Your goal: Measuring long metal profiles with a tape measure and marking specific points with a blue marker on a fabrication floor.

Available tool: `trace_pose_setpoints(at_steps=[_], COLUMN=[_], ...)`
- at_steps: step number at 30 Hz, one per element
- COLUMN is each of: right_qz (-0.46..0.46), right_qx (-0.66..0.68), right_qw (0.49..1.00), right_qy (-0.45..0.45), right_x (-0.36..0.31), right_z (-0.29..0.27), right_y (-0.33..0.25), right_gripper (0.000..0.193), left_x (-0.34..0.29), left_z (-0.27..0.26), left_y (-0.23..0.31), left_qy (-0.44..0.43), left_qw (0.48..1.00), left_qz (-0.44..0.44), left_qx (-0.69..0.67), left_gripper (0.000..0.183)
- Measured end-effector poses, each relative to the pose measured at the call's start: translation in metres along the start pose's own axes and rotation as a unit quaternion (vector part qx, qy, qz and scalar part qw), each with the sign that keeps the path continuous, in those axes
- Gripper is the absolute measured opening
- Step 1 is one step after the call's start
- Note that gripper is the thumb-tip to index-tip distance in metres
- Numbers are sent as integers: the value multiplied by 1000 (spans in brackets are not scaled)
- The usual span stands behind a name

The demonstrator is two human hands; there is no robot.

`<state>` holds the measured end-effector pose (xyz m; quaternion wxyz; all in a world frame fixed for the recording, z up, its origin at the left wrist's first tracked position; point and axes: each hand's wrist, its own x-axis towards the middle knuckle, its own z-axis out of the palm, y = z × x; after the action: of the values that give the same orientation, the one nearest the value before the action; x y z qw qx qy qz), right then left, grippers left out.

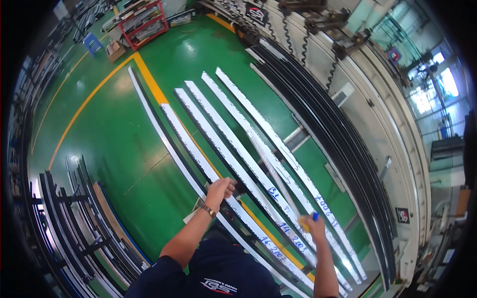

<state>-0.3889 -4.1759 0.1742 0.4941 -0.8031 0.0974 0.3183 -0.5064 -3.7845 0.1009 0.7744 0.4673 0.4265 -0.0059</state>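
Several long white profiles (193, 144) lie side by side before me, running away from my body, with blue handwriting on their near parts. My left hand (219, 193) rests at the second profile from the left, fingers curled; what they hold, if anything, is hidden. My right hand (315, 228) is over the near ends of the right-hand profiles. In it are a blue-capped marker (315, 216) and a small yellow thing (303, 223), partly covered by the fingers. A narrow pale strip (271, 161) with faint reddish marks runs aslant between profiles toward that hand.
Long black profiles (325, 134) lie stacked at the right, beside a large beige machine (370, 104) with hanging coiled cables. Upright racks of profiles (79, 218) stand at the lower left. A red shelf (144, 25) is at the far left. Yellow lines (144, 72) cross the green floor.
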Motion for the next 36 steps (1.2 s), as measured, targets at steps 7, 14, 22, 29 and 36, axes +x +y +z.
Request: trace_pose_setpoints(at_steps=[7, 14, 22, 29, 36], right_qz=[-77, -96, -98, -103, -100], right_qx=[-46, -74, -84, -86, -75], right_qw=[996, 992, 991, 991, 992], right_qy=[-2, -34, -46, -28, -34], right_x=[180, 286, 316, 314, 312], right_z=[102, 189, 223, 226, 227], right_y=[-133, -217, -237, -237, -243], right_gripper=[30, 38, 42, 42, 41], left_x=[-28, -37, -32, -24, -28], left_z=[-63, -111, -124, -117, -117], left_y=[-41, -48, -53, -51, -53], left_qy=[89, 189, 209, 191, 163], left_qw=[996, 978, 974, 979, 985], left_qz=[6, 16, -3, -20, -30], left_qx=[-23, -81, -85, -75, -56], left_gripper=[32, 28, 27, 28, 29])
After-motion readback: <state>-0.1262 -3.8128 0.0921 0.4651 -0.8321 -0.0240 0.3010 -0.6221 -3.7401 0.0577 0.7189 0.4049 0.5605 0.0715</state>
